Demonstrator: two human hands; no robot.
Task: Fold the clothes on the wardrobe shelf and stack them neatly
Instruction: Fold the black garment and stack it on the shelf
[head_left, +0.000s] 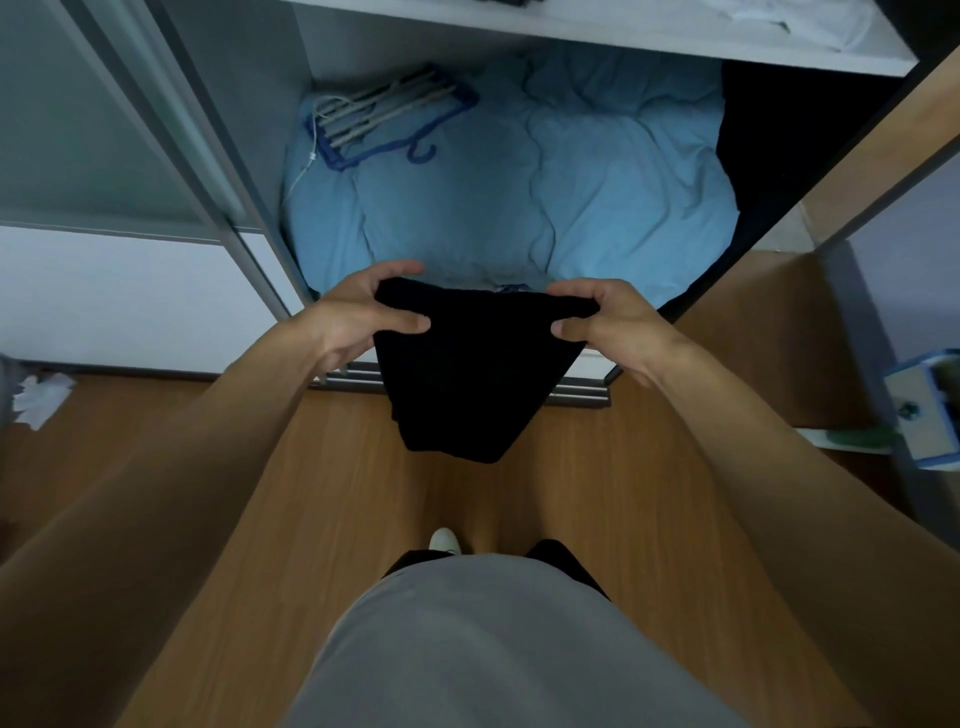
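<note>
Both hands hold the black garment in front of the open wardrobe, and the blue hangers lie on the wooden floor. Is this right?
No. The head view shows the blue hangers lying on the light blue bedding inside the wardrobe, not on the floor. The rest is right: the left hand and the right hand hold the black garment in front of the open wardrobe.
</note>
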